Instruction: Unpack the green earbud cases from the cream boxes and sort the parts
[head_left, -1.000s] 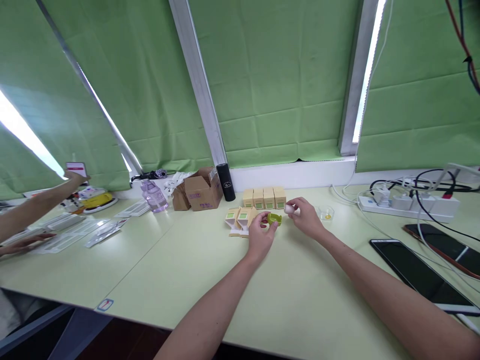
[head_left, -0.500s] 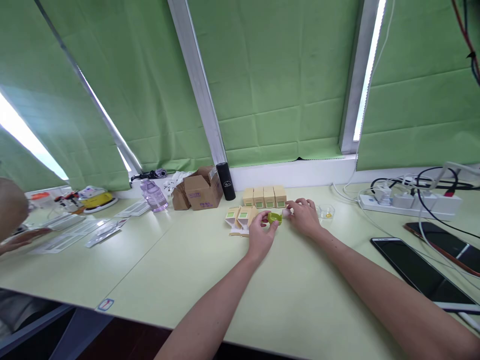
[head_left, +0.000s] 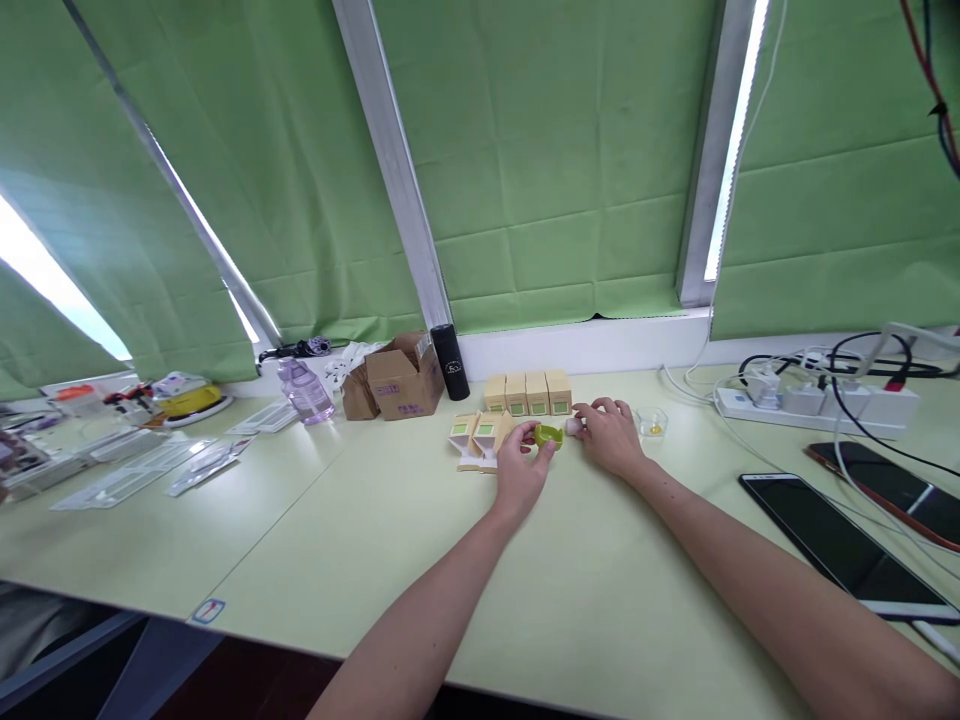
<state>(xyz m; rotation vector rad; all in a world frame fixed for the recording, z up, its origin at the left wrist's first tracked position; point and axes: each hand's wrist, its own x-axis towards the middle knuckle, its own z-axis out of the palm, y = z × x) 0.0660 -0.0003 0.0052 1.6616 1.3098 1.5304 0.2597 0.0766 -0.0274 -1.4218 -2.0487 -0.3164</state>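
Note:
Between the thumb and fingers of my left hand (head_left: 520, 466) is a small yellow-green ring-shaped piece (head_left: 548, 436), held just above the table. My right hand (head_left: 609, 436) is close by on the right, its fingertips pinched on a small whitish piece (head_left: 574, 427) whose kind I cannot make out. Left of my left hand lie opened small boxes (head_left: 477, 430) with green labels. Behind both hands stands a row of several closed tan boxes (head_left: 528, 393). A small clear container (head_left: 651, 422) with something yellow inside sits just past my right hand.
A brown cardboard box (head_left: 406, 377), a black cylinder (head_left: 450, 362) and a purple-tinted bottle (head_left: 306, 391) stand at the back left. To the right are a white power strip (head_left: 817, 408) with cables and two phones, one of them white-edged (head_left: 847, 540). Clear packets (head_left: 208, 465) lie at left.
Both hands keep nearly the same pose and place. The other person's head and hand at the far left have moved out of view.

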